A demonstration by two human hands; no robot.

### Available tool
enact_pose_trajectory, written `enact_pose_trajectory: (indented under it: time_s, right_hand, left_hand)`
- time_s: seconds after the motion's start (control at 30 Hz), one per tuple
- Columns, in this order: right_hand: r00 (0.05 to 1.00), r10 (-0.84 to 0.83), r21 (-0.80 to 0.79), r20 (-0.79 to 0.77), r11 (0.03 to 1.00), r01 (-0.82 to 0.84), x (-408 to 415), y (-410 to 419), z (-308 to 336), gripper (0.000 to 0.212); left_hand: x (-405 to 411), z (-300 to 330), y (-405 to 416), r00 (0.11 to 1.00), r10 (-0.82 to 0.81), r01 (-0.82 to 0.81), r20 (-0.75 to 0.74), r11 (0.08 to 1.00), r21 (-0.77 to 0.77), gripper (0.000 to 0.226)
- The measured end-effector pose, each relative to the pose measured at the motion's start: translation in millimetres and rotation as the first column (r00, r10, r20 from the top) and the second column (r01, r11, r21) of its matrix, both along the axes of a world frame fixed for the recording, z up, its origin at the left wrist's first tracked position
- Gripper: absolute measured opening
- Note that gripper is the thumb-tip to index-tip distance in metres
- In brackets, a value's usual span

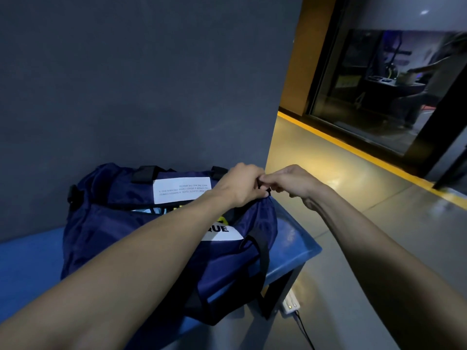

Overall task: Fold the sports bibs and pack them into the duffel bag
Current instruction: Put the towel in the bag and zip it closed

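Your navy duffel bag [141,238] lies lengthwise left to right on the blue counter [293,238]. Your left hand [240,184] grips its right end; your right hand [290,184] pinches the zipper pull [268,190] there.

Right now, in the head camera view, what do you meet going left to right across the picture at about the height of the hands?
Duffel bag → white label on the bag → left hand → right hand → yellow floor stripe.

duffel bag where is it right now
The duffel bag sits on the blue bench against the grey wall, centre-left, both hands at its right end.
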State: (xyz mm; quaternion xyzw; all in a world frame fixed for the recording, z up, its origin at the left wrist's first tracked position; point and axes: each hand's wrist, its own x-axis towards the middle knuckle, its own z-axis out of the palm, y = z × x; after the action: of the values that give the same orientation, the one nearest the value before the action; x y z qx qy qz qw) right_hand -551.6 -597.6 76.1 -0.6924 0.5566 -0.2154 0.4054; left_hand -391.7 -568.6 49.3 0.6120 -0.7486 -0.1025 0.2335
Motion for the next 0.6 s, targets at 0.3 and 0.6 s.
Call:
enact_pose_trajectory:
  time_s: [0.3, 0.6]
  right_hand:
    - [0.999, 0.033, 0.129, 0.007, 0.991, -0.033, 0.7, -7.4, -28.9, 0.03]
    - [0.976, -0.022, -0.024, 0.219, 0.999, 0.028, 4.0, -2.6, -36.0, 0.022]
  left_hand:
    - [4.0, -10.2, 3.8, 0.911, 0.189, -0.187, -0.366, 0.982, 0.041, 0.01]
    - [-3.8, 2.5, 10.4, 0.907, 0.3, -0.289, -0.297, 0.954, 0.08, 0.031]
